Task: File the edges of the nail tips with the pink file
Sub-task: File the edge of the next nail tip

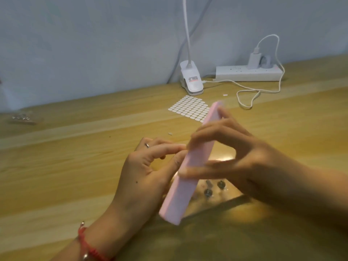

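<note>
Legible text: none. You find one printed label [194, 78] on the white clip base of the lamp [193, 88], at the back of the desk. It carries a few rows of dark print and what may be a small red mark at its left edge, all too blurred to read. The white power strip [235, 72] beside the lamp shows faint grey marks along its top face, too small for you to make out as letters or numbers.
</note>
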### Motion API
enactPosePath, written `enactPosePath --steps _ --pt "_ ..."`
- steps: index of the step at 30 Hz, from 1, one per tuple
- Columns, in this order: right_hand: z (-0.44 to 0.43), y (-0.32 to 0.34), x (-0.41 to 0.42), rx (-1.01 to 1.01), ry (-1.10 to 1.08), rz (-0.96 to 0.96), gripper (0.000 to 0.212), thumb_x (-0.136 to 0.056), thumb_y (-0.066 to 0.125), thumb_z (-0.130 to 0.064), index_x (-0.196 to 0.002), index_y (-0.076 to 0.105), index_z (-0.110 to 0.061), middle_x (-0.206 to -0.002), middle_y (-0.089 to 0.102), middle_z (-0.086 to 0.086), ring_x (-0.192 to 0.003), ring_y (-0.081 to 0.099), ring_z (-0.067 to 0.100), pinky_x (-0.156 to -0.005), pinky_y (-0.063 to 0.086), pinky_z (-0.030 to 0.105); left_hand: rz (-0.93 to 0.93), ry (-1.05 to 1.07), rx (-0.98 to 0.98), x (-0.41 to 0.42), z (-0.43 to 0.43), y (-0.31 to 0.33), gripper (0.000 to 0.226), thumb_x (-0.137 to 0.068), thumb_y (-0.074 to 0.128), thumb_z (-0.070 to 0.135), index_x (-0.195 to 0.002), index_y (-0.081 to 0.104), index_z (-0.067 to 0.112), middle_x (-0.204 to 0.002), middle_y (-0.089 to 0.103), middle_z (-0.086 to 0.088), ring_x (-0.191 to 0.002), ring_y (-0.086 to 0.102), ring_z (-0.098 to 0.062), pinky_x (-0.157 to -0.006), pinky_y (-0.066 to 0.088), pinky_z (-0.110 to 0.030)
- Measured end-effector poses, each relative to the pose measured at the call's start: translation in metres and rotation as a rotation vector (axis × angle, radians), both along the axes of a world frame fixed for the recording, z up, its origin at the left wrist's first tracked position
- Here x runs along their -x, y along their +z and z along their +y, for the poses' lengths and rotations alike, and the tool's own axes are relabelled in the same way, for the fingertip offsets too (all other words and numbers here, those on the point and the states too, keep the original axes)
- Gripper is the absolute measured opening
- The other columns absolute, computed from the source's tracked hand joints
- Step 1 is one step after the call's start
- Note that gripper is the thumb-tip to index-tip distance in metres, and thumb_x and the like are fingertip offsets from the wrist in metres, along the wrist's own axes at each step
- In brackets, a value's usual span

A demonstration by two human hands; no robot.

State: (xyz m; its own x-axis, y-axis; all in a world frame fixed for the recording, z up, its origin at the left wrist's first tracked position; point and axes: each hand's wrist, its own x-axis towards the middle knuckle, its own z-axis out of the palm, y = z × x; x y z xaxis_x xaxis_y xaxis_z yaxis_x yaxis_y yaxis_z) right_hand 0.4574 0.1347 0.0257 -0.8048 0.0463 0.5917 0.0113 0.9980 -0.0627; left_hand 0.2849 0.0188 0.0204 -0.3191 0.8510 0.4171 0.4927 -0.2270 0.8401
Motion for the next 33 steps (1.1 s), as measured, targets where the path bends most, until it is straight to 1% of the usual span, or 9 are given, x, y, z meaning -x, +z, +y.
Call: enactPosePath --steps 4,8,12,15,19,22,26,28,33 --pt "0.013 0.014 -0.006 0.104 -0.045 0.015 0.034 -0.094 0.049 -0.007 -0.12 0.063 -0.025 -0.119 0.057 0.017 -0.11 0.053 0.038 -0.095 0.043 0.052 0.009 -0.003 -0.002 0.002 0.0 -0.001 0.016 -0.066 0.066 0.042 -0.081 0.072 0.037 -0.08 0.066 0.021 -0.081 0.055 -0.005 -0.072 0.04 -0.01" --pt "0.001 0.002 -0.001 0.045 0.024 0.005 0.032 -0.098 0.046 -0.01 -0.119 0.064 -0.026 -0.117 0.058 0.017 -0.114 0.053 0.031 -0.109 0.032 0.059 0.006 -0.015 -0.005 0.001 0.0 -0.001 0.008 -0.073 0.074 0.036 -0.077 0.07 0.041 -0.081 0.066 0.023 -0.083 0.057 -0.001 -0.073 0.041 -0.009" --pt "0.011 0.012 -0.004 0.141 -0.064 0.036 0.031 -0.094 0.051 -0.012 -0.121 0.062 -0.023 -0.117 0.057 0.016 -0.107 0.054 0.038 -0.089 0.046 0.053 0.006 0.003 -0.007 0.002 -0.001 0.0 0.012 -0.07 0.075 0.039 -0.08 0.07 0.041 -0.084 0.067 0.019 -0.083 0.057 -0.007 -0.072 0.041 -0.011" --pt "-0.002 0.0 0.0 0.08 0.018 0.037 0.034 -0.094 0.05 -0.004 -0.117 0.066 -0.024 -0.114 0.058 0.017 -0.109 0.055 0.035 -0.104 0.037 0.059 0.03 -0.019 -0.007 0.002 -0.001 0.0 0.016 -0.073 0.078 0.032 -0.083 0.069 0.041 -0.083 0.066 0.023 -0.084 0.057 -0.005 -0.074 0.041 -0.012" --pt "0.014 0.013 -0.005 0.152 -0.098 0.057 0.031 -0.096 0.05 -0.006 -0.12 0.064 -0.021 -0.118 0.057 0.016 -0.108 0.055 0.037 -0.087 0.047 0.052 0.045 0.006 -0.004 0.004 -0.001 -0.003 0.021 -0.07 0.068 0.024 -0.086 0.07 0.038 -0.085 0.067 0.016 -0.084 0.055 -0.005 -0.074 0.04 -0.012" --pt "-0.001 -0.001 0.0 0.104 0.002 0.04 0.038 -0.093 0.051 0.0 -0.118 0.068 -0.023 -0.116 0.057 0.015 -0.111 0.055 0.035 -0.105 0.038 0.055 0.067 -0.025 -0.018 0.003 -0.001 -0.003 0.027 -0.07 0.067 0.019 -0.084 0.067 0.042 -0.086 0.065 0.024 -0.085 0.055 -0.001 -0.074 0.04 -0.011" --pt "0.011 0.01 -0.004 0.197 -0.093 0.085 0.036 -0.094 0.053 -0.001 -0.122 0.061 -0.021 -0.117 0.057 0.014 -0.11 0.055 0.033 -0.094 0.045 0.057 0.108 0.0 -0.029 0.004 0.0 -0.005 0.021 -0.071 0.068 0.023 -0.082 0.068 0.041 -0.085 0.066 0.021 -0.086 0.055 -0.006 -0.074 0.039 -0.012" --pt "0.002 0.003 -0.001 0.186 -0.031 0.083 0.037 -0.093 0.053 -0.003 -0.12 0.065 -0.025 -0.116 0.056 0.013 -0.111 0.055 0.032 -0.103 0.038 0.059 0.132 -0.025 -0.043 0.005 -0.001 -0.004 0.024 -0.068 0.072 0.026 -0.085 0.066 0.043 -0.088 0.065 0.025 -0.088 0.054 -0.003 -0.074 0.039 -0.012" --pt "0.028 0.013 -0.01 0.22 -0.141 0.115 0.031 -0.095 0.057 -0.016 -0.125 0.055 -0.026 -0.118 0.057 0.012 -0.11 0.052 0.019 -0.095 0.045 0.026 0.16 -0.016 -0.071 0.003 -0.004 -0.002 0.015 -0.075 0.071 0.03 -0.087 0.07 0.04 -0.089 0.066 0.025 -0.091 0.057 -0.005 -0.076 0.041 -0.012"
